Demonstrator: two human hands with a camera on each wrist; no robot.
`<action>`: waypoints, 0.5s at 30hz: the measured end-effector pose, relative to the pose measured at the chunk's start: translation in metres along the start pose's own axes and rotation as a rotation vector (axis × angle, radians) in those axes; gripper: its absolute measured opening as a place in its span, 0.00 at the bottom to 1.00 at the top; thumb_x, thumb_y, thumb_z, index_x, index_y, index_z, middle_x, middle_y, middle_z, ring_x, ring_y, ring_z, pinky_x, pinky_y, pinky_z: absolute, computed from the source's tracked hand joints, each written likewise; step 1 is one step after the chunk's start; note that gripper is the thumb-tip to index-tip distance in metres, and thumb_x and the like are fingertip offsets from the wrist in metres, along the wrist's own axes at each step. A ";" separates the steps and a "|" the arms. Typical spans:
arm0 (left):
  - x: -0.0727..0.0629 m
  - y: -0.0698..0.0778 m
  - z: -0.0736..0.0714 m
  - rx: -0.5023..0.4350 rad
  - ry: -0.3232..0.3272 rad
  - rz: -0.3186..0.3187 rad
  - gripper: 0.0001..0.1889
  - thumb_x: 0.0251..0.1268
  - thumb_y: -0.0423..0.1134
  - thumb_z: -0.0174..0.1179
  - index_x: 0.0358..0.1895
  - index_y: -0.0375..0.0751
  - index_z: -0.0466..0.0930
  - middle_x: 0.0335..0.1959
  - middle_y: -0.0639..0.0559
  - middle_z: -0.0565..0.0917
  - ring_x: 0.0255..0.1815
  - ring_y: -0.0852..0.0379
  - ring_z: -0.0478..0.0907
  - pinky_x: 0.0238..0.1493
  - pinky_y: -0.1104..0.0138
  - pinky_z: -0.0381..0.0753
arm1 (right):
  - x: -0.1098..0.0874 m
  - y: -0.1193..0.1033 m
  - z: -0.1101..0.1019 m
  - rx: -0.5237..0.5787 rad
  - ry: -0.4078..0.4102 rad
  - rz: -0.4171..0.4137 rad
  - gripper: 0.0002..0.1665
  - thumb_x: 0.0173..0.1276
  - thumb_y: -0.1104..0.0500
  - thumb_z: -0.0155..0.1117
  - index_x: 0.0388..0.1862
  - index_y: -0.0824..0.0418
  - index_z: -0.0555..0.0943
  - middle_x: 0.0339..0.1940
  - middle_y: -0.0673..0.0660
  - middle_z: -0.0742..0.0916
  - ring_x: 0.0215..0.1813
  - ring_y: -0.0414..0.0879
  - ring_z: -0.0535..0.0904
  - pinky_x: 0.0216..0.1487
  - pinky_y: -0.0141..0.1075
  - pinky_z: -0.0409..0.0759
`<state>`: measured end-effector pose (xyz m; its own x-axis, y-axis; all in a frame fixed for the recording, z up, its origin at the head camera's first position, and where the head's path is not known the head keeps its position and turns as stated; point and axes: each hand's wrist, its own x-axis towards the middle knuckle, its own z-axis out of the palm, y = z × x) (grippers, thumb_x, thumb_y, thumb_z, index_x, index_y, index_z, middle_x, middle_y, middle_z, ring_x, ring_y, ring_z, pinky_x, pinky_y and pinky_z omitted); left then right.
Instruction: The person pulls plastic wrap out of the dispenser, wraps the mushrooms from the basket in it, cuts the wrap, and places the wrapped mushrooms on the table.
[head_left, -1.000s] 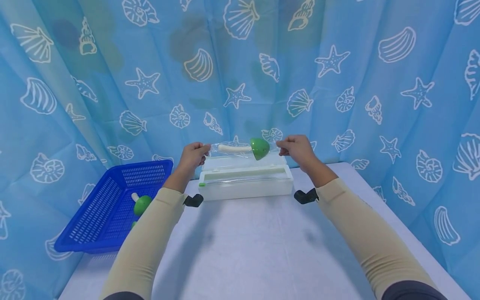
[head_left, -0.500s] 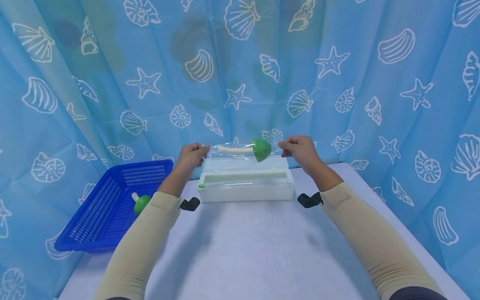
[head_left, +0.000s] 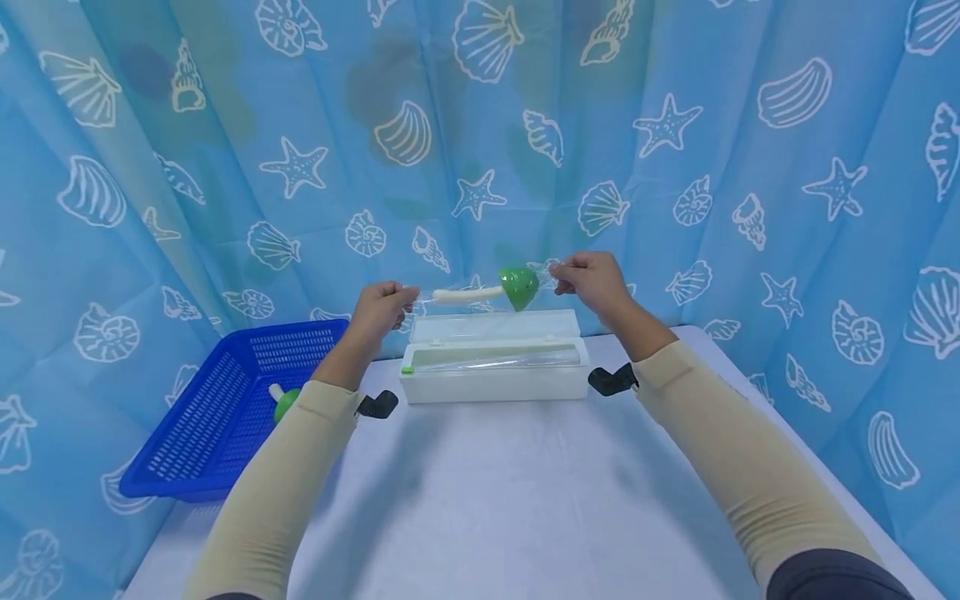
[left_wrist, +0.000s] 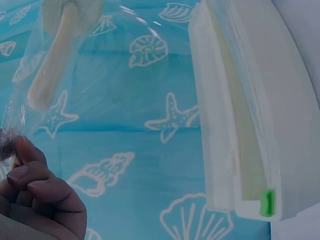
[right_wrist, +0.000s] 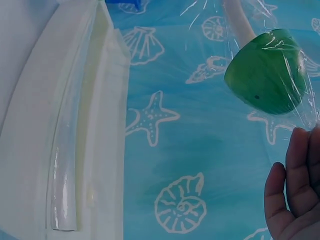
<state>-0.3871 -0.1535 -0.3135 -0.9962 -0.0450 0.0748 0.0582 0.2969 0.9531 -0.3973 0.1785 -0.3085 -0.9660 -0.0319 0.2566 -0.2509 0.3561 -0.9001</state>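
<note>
In the head view, a toy mushroom with a green cap and a white stem hangs in clear plastic wrap above a white wrap dispenser. My left hand pinches the wrap beyond the stem's end. My right hand pinches the wrap beyond the cap. The mushroom lies roughly level, cap end slightly higher. The left wrist view shows the stem under film, with the left fingers curled below it. In the right wrist view, creased film covers the cap close to my right fingertips.
The dispenser's lid stands raised at the back, and a green slider sits at its left end. A blue plastic basket on the left holds another green mushroom, partly behind my sleeve. A shell-patterned curtain hangs behind the table.
My right hand has risen a little and the cap has tipped upward with it. The wrap at the cap end looks more gathered. The left hand has barely moved.
</note>
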 end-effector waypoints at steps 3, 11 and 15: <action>-0.001 0.001 -0.002 -0.004 0.011 0.001 0.16 0.70 0.47 0.58 0.28 0.41 0.71 0.33 0.48 0.77 0.23 0.57 0.64 0.32 0.65 0.70 | -0.003 -0.001 -0.001 0.000 -0.003 -0.015 0.16 0.71 0.52 0.62 0.33 0.65 0.81 0.35 0.60 0.84 0.41 0.52 0.81 0.53 0.49 0.76; -0.002 0.009 -0.007 -0.034 0.034 0.045 0.16 0.69 0.47 0.60 0.26 0.41 0.71 0.32 0.48 0.77 0.22 0.58 0.65 0.29 0.66 0.69 | -0.010 -0.009 -0.006 0.007 0.041 -0.081 0.17 0.69 0.50 0.64 0.31 0.65 0.82 0.33 0.59 0.85 0.39 0.51 0.81 0.55 0.53 0.73; -0.013 0.005 -0.009 0.061 0.016 -0.002 0.16 0.69 0.45 0.58 0.27 0.39 0.73 0.29 0.49 0.76 0.24 0.56 0.66 0.30 0.65 0.69 | -0.026 -0.004 -0.006 -0.088 0.016 -0.059 0.16 0.70 0.52 0.63 0.28 0.64 0.82 0.32 0.58 0.85 0.38 0.52 0.81 0.46 0.48 0.76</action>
<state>-0.3731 -0.1602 -0.3066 -0.9951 -0.0608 0.0781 0.0516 0.3542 0.9337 -0.3705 0.1841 -0.3098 -0.9485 -0.0405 0.3141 -0.2998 0.4344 -0.8494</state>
